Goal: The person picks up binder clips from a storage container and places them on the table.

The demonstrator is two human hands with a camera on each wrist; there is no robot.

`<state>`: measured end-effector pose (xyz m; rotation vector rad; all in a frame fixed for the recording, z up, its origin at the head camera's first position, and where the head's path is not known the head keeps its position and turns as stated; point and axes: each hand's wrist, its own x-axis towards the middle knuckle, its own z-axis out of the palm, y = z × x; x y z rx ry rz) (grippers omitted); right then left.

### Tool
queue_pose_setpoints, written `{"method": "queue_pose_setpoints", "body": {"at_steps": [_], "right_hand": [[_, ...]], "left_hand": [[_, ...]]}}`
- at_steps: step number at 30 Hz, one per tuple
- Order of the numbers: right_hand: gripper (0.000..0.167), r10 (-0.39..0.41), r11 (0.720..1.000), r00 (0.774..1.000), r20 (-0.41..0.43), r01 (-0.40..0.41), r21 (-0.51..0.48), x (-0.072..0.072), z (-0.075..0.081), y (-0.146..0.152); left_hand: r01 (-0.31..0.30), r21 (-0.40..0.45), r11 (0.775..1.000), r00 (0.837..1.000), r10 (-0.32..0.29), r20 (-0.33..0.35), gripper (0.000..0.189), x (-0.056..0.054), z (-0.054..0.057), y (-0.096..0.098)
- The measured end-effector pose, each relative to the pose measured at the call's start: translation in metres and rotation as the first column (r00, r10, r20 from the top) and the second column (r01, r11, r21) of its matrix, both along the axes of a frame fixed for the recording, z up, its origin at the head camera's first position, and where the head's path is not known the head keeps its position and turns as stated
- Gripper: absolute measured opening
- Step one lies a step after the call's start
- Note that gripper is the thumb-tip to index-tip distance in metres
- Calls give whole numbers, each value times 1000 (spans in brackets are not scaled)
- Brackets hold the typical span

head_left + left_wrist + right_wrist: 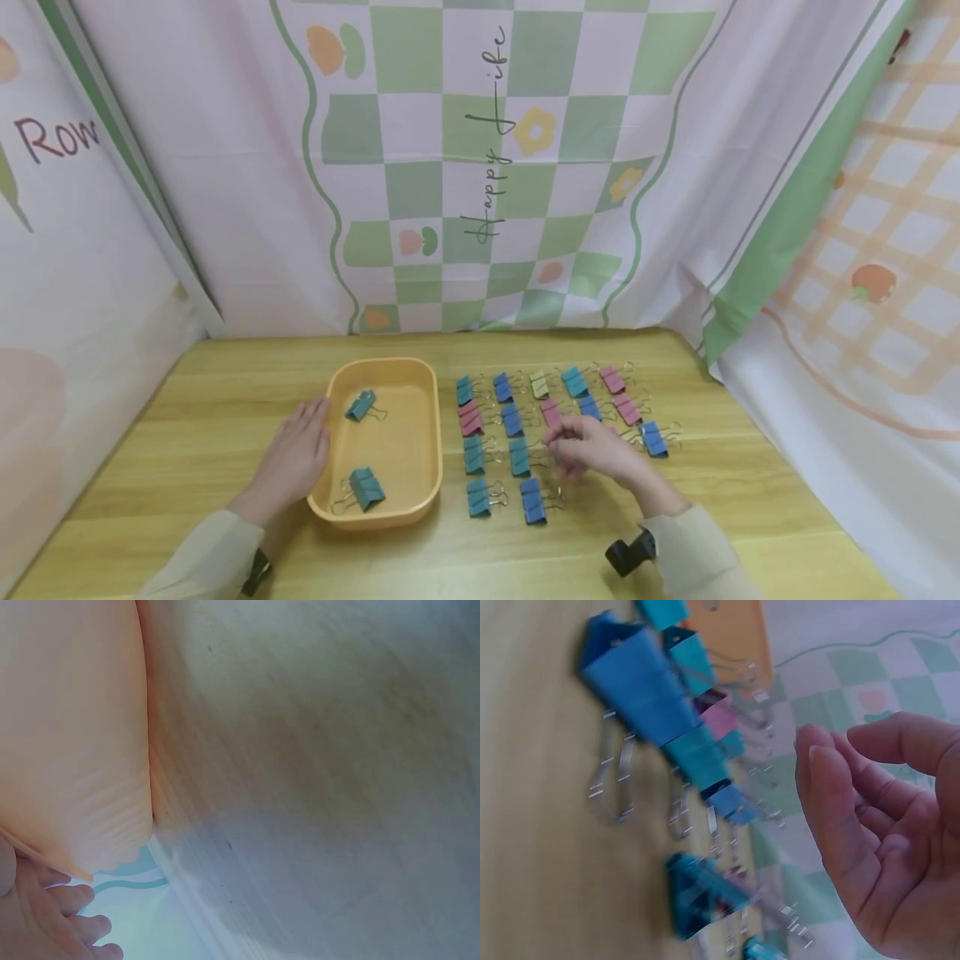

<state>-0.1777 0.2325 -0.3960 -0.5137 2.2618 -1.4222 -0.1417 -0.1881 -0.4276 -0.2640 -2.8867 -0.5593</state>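
My left hand (302,442) rests against the left rim of a yellow-orange tray (438,433), its fingers extended. Inside the tray lie two teal binder clips, one teal clip (362,406) towards the back and another teal clip (367,487) near the front. To the right, my right hand (598,452) hovers over the rows of binder clips. In the right wrist view a gap shows between its bent thumb and forefinger, with nothing held. A teal binder clip (705,896) stands on the table near that hand, and a blue clip (641,682) is closer to the camera.
Several blue, teal, pink and yellow binder clips stand in rows right of the tray, among them a pink clip (612,379) at the back and a blue clip (654,439) at the right end. A patterned curtain (480,208) hangs behind the wooden table (225,392).
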Motion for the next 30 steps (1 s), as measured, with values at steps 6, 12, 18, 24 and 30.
{"method": "queue_pose_setpoints", "body": {"at_steps": [6, 12, 18, 24, 30], "right_hand": [[18, 49, 998, 997, -63, -47, 36, -8, 22, -18], [15, 106, 993, 990, -88, -101, 58, -14, 39, -39], [18, 143, 989, 984, -102, -138, 55, -18, 47, -67], [16, 195, 981, 973, -121, -194, 24, -22, 46, -97], [16, 226, 973, 967, -115, -229, -10, -20, 47, -124]], "left_hand": [[-1, -6, 1000, 1000, 1, 2, 48, -1, -1, 0], [-1, 0, 1000, 1000, 1, 5, 48, -1, 0, 1], [-2, 9, 1000, 1000, 2, -4, 48, -1, 2, 1], [-2, 0, 1000, 1000, 2, 0, 48, 0, 1, 1], [-8, 4, 1000, 1000, 8, 8, 48, 1, 3, 1]]}}
